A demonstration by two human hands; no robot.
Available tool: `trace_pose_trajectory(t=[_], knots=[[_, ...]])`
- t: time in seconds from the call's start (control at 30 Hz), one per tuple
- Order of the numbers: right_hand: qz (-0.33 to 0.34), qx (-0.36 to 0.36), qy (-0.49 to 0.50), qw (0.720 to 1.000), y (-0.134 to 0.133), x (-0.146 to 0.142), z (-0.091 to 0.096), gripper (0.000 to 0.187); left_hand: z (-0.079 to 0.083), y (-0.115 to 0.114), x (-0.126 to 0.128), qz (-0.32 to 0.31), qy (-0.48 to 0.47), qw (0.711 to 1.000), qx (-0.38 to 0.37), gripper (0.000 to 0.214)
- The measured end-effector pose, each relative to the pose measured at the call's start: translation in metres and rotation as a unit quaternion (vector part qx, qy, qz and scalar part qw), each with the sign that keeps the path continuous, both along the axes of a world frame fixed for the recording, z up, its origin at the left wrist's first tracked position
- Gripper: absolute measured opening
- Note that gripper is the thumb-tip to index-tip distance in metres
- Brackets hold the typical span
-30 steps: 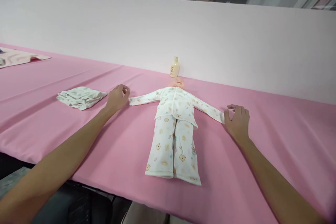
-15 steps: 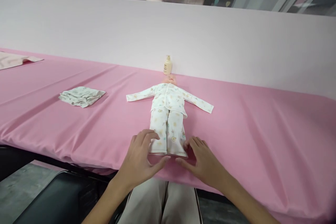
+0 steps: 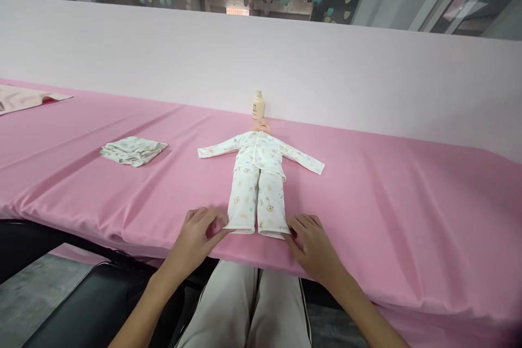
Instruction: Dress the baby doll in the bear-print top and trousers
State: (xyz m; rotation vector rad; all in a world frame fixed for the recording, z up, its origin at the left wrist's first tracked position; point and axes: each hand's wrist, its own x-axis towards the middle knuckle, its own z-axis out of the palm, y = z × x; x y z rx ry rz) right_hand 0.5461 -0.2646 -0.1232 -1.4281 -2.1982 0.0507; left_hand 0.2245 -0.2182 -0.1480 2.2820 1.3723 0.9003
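A baby doll (image 3: 263, 125) lies on its back, dressed in a white patterned top (image 3: 261, 149) with sleeves spread wide. Matching baby pants (image 3: 243, 198) cover its legs, their cuffs towards me. My left hand (image 3: 200, 231) pinches the outer corner of the left pant cuff between thumb and fingers. On the other side, my right hand (image 3: 309, 239) pinches the outer corner of the right cuff. The doll's hands and feet are hidden by the clothes.
A pump bottle (image 3: 258, 105) stands behind the doll's head by the white wall (image 3: 261, 54). To the left lies a folded patterned cloth (image 3: 134, 150); a pale pink cloth (image 3: 24, 99) is farther back. A pink cover (image 3: 367, 201) drapes the table. A black chair (image 3: 93, 304) stands at lower left.
My left hand has moved outward left from over the pant leg and closed on the cuff corner. The right hand has closed on its corner. Both cuffs now lie spread and straighter.
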Motion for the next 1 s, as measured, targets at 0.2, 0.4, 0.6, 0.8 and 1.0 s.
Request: trace_pose_trajectory(t=[0.2,0.4,0.6,0.8,1.0], knots=[[-0.004,0.061,-0.031,0.998,-0.006,0.012,0.002,0.026,0.001,-0.008,-0.013,0.016,0.012,0.998,0.063,0.002],[0.022,0.042,-0.064,0.997,-0.008,0.014,-0.008,0.027,0.000,-0.011,-0.010,0.002,0.048,0.997,0.063,0.008],[0.024,-0.005,0.010,1.000,-0.009,0.019,0.012,0.027,0.024,-0.012,-0.016,-0.053,-0.005,0.999,0.001,0.004],[-0.025,-0.114,0.110,0.987,0.053,0.003,0.061,0.025,0.072,0.071,0.022,-0.063,-0.075,0.995,-0.016,0.023],[-0.053,-0.129,0.177,0.974,0.192,-0.024,0.084,0.021,0.103,0.212,0.078,-0.021,-0.057,0.994,-0.090,0.028]])
